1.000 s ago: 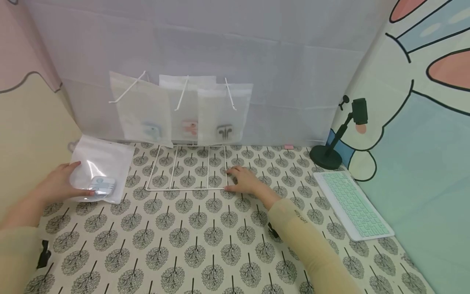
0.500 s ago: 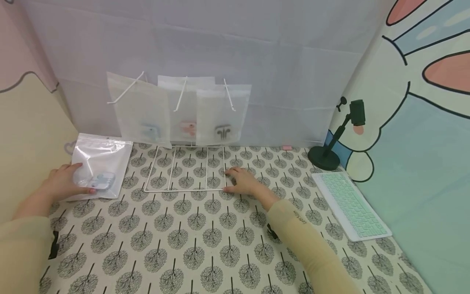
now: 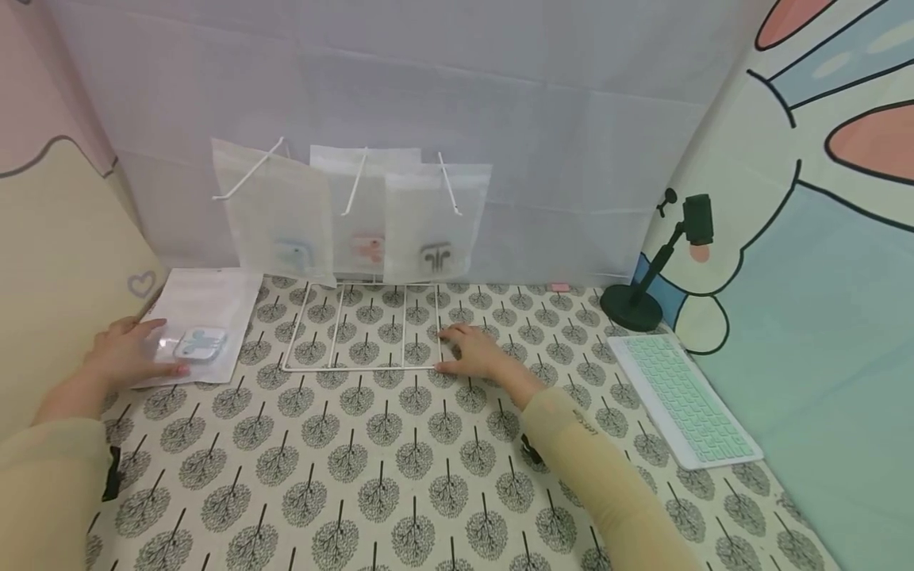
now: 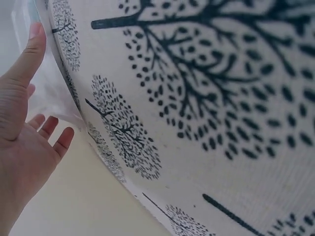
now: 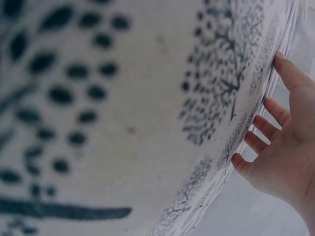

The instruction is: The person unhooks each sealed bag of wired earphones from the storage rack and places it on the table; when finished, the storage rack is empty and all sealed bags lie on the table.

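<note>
A clear zip bag (image 3: 214,297) with light blue earphones (image 3: 201,344) in a small case lies at the left of the table. My left hand (image 3: 124,358) is at the bag's left edge, thumb and fingers spread apart; in the left wrist view the thumb (image 4: 30,56) overlaps the clear plastic. At the right end of a white wire rack (image 3: 360,368), my right hand (image 3: 473,351) rests with its fingertips on the base frame. Three frosted bags hang from the rack's prongs: one with blue earphones (image 3: 294,254), one with pink earphones (image 3: 368,248), one with black earphones (image 3: 436,256).
A black stand (image 3: 634,306) and a white keyboard with green keys (image 3: 685,400) are on the right. A small pink block (image 3: 560,287) lies near the back curtain (image 3: 557,182). The tablecloth (image 3: 385,492) has a tree print.
My left hand has moved slightly right and up with the bag, which now lies flatter and farther back on the table. My right hand has stayed on the rack.
</note>
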Action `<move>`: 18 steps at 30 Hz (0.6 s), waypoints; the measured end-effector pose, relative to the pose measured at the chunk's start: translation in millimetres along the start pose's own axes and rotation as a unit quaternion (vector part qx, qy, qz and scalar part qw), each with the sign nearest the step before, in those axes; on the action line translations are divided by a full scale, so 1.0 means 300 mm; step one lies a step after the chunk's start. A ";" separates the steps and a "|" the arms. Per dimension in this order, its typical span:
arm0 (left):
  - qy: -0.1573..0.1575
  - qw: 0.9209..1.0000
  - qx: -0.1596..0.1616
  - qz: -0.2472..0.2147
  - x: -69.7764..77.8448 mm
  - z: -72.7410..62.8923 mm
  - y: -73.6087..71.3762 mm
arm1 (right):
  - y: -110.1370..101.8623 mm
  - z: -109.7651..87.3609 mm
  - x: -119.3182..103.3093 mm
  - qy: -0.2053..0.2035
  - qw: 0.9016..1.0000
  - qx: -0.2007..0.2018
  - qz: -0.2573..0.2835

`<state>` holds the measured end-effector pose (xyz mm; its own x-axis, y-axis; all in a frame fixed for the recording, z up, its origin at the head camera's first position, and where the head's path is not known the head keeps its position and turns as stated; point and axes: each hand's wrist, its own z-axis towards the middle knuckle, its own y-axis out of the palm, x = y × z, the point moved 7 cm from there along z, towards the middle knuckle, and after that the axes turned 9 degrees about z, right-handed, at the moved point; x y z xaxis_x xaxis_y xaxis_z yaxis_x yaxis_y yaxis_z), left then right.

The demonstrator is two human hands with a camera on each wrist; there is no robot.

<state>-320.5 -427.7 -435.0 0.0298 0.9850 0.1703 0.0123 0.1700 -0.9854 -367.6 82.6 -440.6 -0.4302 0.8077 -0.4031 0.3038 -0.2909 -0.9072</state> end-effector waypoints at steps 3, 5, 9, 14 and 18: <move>0.004 1.000 0.010 0.003 0.010 -0.006 -0.017 | 0.000 0.000 -0.001 -0.001 1.000 0.002 0.001; 0.010 1.000 0.020 0.014 0.019 -0.007 -0.031 | -0.002 0.000 -0.001 -0.003 1.000 0.004 0.002; 0.014 0.999 0.037 0.030 0.031 -0.013 -0.059 | -0.001 0.004 -0.002 -0.006 1.000 0.004 0.003; 0.030 0.996 0.083 -0.002 0.070 0.002 -0.112 | 0.004 0.004 0.002 -0.005 1.000 0.002 0.002; 0.060 0.990 0.115 -0.059 0.144 0.042 -0.165 | 0.002 0.000 0.003 -0.002 1.000 0.003 0.000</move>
<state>-332.5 -393.0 -378.9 0.1606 0.9495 0.2696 -0.2055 0.2993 -0.9318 -367.8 83.4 -441.5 -0.4339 0.8058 -0.4031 0.2988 -0.2933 -0.9081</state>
